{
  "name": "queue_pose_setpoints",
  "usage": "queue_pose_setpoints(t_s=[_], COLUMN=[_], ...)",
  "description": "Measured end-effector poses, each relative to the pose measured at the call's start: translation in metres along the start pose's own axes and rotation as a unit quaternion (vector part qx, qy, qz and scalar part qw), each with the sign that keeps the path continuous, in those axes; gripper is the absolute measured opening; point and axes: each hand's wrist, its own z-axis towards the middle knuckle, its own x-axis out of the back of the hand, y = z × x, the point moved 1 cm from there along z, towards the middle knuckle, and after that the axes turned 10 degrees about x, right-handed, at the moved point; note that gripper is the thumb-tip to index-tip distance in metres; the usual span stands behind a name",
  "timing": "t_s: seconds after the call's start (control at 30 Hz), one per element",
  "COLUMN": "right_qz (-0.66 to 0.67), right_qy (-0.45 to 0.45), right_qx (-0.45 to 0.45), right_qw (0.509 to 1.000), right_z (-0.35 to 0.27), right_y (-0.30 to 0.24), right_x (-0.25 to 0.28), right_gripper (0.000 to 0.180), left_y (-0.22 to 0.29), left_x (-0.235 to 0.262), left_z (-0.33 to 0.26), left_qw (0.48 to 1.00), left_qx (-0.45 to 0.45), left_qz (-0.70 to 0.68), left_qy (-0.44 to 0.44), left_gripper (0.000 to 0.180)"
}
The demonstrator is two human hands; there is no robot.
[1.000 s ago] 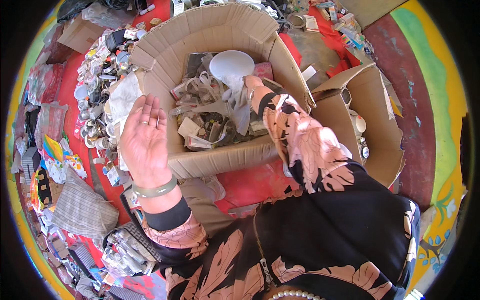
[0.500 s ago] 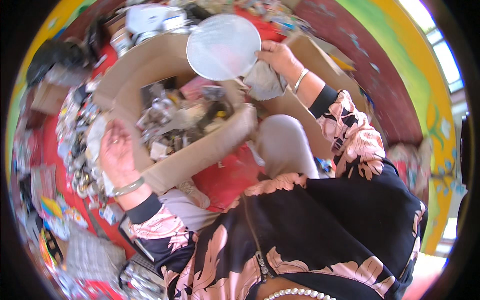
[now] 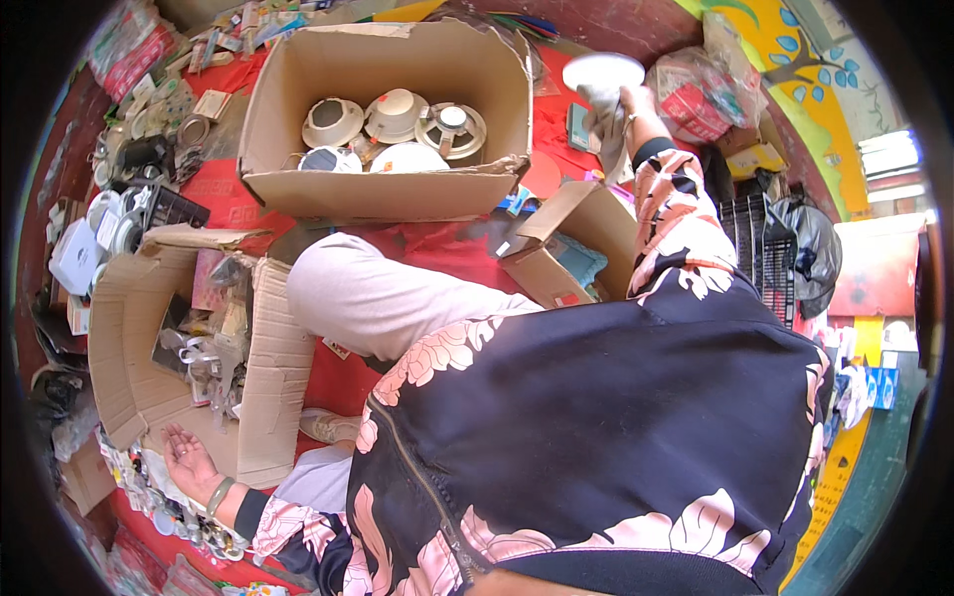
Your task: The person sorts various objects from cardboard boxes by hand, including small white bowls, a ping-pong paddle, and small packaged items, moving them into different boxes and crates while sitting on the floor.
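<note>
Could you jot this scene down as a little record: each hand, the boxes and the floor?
Left hand: open, palm up, nothing in it, by the left box
Right hand: raised, with a white disc and a grey cloth; slightly blurred
Left box contents: jumbled small items, too mixed to name
Top box: open, holding round white units
Small box: open, something blue inside
Floor: red covering around the boxes

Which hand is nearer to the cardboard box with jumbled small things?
Left. The left hand is at the cardboard box, near its lower edge; the right hand is far off to the right, holding a white disc.
</note>
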Motion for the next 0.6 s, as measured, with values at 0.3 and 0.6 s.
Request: queue_pose_setpoints(t_s=[0.3, 0.6], right_qz=[-0.098, -0.065], right_qy=[-0.204, -0.090], right_qx=[-0.050, 0.102], right_qw=[0.973, 0.989], right_z=[-0.042, 0.017], right_y=[0.046, 0.030], right_x=[-0.114, -0.109], right_gripper=[0.034, 0.031], left_y=[-0.057, -0.026], left_x=[0.011, -0.009], left_z=[-0.016, -0.038], left_qw=[0.994, 0.995], left_qx=[0.042, -0.045], left_qz=[0.101, 0.093], left_qy=[0.029, 0.008], left_gripper=[0.031, 0.027])
